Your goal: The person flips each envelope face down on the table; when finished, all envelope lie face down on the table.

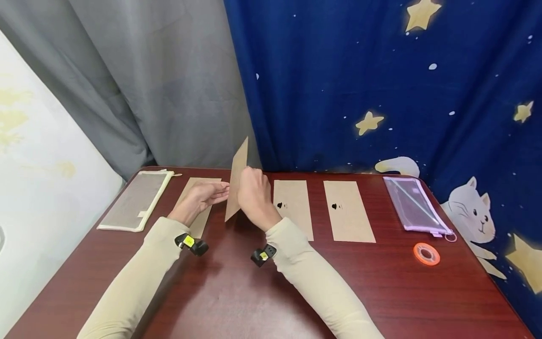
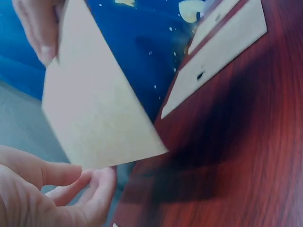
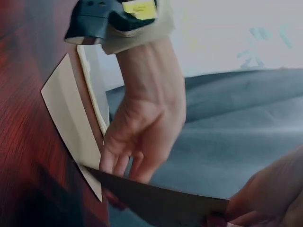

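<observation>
A flat, stiff kraft paper card is held up on its edge over the table, between both hands. My right hand grips it near its upper part, the fingers bent at the card's side. My left hand pinches the card's near edge between thumb and fingers, as the left wrist view shows with the plain card face. Beneath the left hand lies another kraft card, partly covered. To the right of my right hand lie two more kraft cards, a nearer one and a farther one, each with a small black hat print.
A mesh zip pouch with pale yellow trim lies at the table's left. On the right are a purple zip pouch and an orange ring-shaped roll. Grey and blue curtains hang right behind the dark red table.
</observation>
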`<state>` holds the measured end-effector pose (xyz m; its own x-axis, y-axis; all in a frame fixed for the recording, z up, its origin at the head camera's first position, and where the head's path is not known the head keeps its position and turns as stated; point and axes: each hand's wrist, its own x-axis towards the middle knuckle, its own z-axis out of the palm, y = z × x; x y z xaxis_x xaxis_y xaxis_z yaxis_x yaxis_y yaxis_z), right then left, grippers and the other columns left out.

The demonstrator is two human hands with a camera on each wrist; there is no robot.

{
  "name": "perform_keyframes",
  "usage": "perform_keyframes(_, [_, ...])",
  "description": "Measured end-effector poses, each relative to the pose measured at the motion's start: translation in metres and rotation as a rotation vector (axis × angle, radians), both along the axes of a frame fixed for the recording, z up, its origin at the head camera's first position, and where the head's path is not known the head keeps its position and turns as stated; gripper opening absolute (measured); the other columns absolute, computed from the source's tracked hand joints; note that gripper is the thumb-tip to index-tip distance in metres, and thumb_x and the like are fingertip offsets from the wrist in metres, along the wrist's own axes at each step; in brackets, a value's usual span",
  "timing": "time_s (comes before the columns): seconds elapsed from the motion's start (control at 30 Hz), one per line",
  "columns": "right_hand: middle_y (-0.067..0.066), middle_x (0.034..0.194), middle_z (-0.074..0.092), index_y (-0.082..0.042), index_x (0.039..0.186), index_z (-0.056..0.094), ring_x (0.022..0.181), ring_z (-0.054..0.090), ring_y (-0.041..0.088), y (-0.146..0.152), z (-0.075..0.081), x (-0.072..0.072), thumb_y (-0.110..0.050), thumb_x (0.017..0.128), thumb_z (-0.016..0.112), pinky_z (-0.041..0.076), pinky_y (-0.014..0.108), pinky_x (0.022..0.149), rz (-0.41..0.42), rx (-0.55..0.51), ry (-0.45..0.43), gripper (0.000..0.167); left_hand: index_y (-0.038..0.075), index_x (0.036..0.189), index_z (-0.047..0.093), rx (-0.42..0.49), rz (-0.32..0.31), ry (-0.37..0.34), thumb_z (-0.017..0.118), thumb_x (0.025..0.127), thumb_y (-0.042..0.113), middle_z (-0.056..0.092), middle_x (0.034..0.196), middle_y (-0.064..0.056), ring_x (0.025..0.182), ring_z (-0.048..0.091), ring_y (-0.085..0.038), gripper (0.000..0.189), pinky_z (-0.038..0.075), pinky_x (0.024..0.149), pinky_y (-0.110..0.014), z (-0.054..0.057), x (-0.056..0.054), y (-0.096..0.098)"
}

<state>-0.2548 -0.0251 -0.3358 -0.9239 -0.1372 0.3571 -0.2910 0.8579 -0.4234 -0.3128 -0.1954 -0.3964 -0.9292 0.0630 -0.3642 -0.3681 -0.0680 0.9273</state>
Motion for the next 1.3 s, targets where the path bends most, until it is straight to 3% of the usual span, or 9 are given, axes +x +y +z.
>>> perform_keyframes(0.13, [0.012, 0.073, 0.068, -0.006, 0.067, 0.062, 0.076, 0.07, 0.028, 0.016, -0.005, -0.007, -0.012, 0.095, 0.066, 0.057, 0.035, 0.064, 0.028, -0.124, -0.106, 0.029, -0.012, 0.137, 0.054, -0.032, 0.013, 0.038, 0.06, 0.095, -0.009, 0.072, 0.074, 0.006, 0.071, 0.07, -0.003, 0.042, 0.062, 0.073, -0.02, -0.004, 0.003, -0.008])
perform_keyframes(0.23, [0.012, 0.079, 0.072, -0.002, 0.093, 0.075, 0.076, 0.07, 0.026, 0.026, -0.012, -0.012, -0.014, 0.095, 0.07, 0.057, 0.033, 0.071, 0.033, -0.21, -0.209, 0.013, -0.013, 0.14, 0.05, -0.047, 0.015, 0.037, 0.062, 0.094, -0.009, 0.073, 0.075, 0.007, 0.072, 0.07, -0.001, 0.049, 0.061, 0.075, -0.019, -0.006, 0.005, -0.012])
perform_keyframes(0.37, [0.014, 0.105, 0.077, -0.004, 0.118, 0.075, 0.08, 0.073, 0.024, 0.033, -0.028, -0.02, -0.014, 0.092, 0.073, 0.06, 0.033, 0.077, 0.011, -0.343, -0.248, 0.028, -0.012, 0.136, 0.055, -0.111, 0.013, 0.059, 0.067, 0.093, -0.005, 0.073, 0.078, 0.008, 0.074, 0.07, 0.0, 0.045, 0.061, 0.083, -0.022, -0.01, 0.008, -0.014])
perform_keyframes(0.5, [0.01, 0.091, 0.077, -0.004, 0.09, 0.081, 0.075, 0.064, 0.019, 0.036, -0.048, -0.027, -0.008, 0.092, 0.07, 0.051, 0.027, 0.064, -0.04, -0.394, -0.195, 0.012, -0.011, 0.129, 0.062, -0.223, 0.018, 0.084, 0.069, 0.092, -0.001, 0.072, 0.081, 0.01, 0.075, 0.069, 0.002, 0.039, 0.059, 0.091, -0.026, -0.016, 0.011, -0.013])
perform_keyframes(0.6, [0.009, 0.076, 0.069, -0.004, 0.073, 0.075, 0.065, 0.053, 0.019, 0.035, -0.062, -0.031, -0.002, 0.092, 0.066, 0.039, 0.024, 0.054, -0.076, -0.379, -0.203, 0.022, -0.014, 0.127, 0.061, -0.247, 0.024, 0.105, 0.068, 0.093, -0.002, 0.071, 0.081, 0.008, 0.075, 0.068, 0.002, 0.037, 0.059, 0.091, -0.028, -0.021, 0.013, -0.011])
perform_keyframes(0.8, [0.015, 0.1, 0.076, -0.001, 0.089, 0.079, 0.087, 0.069, 0.031, 0.03, -0.077, -0.034, -0.003, 0.091, 0.071, 0.057, 0.036, 0.074, -0.101, -0.377, -0.259, 0.009, -0.017, 0.12, 0.064, -0.332, 0.04, 0.167, 0.068, 0.091, -0.004, 0.071, 0.076, 0.004, 0.071, 0.068, 0.002, 0.032, 0.061, 0.078, -0.021, -0.027, 0.014, -0.01])
perform_keyframes(0.93, [0.01, 0.086, 0.076, -0.003, 0.081, 0.079, 0.073, 0.064, 0.024, 0.026, -0.081, -0.036, -0.004, 0.09, 0.072, 0.052, 0.031, 0.066, -0.099, -0.394, -0.3, 0.011, -0.012, 0.11, 0.072, -0.521, 0.037, 0.219, 0.072, 0.089, 0.003, 0.074, 0.078, 0.001, 0.068, 0.064, 0.004, 0.025, 0.059, 0.069, -0.015, -0.028, 0.014, -0.012])
perform_keyframes(1.13, [-0.004, 0.054, 0.027, -0.014, 0.049, 0.038, 0.052, 0.022, 0.012, 0.022, -0.088, -0.039, 0.003, 0.09, 0.061, 0.02, 0.022, 0.046, -0.096, -0.329, -0.331, 0.05, -0.002, 0.095, 0.079, -0.852, 0.008, 0.341, 0.075, 0.087, 0.011, 0.078, 0.086, -0.011, 0.07, 0.066, -0.008, 0.016, 0.051, 0.061, -0.018, -0.031, 0.015, -0.011])
perform_keyframes(1.3, [-0.005, 0.057, 0.018, -0.018, 0.052, 0.026, 0.054, 0.024, 0.015, 0.018, -0.092, -0.042, 0.008, 0.086, 0.056, 0.025, 0.025, 0.046, -0.097, -0.242, -0.357, 0.052, 0.0, 0.088, 0.079, -0.973, 0.021, 0.412, 0.077, 0.084, 0.01, 0.077, 0.084, -0.015, 0.075, 0.069, -0.025, 0.011, 0.051, 0.061, -0.028, -0.032, 0.016, -0.006])
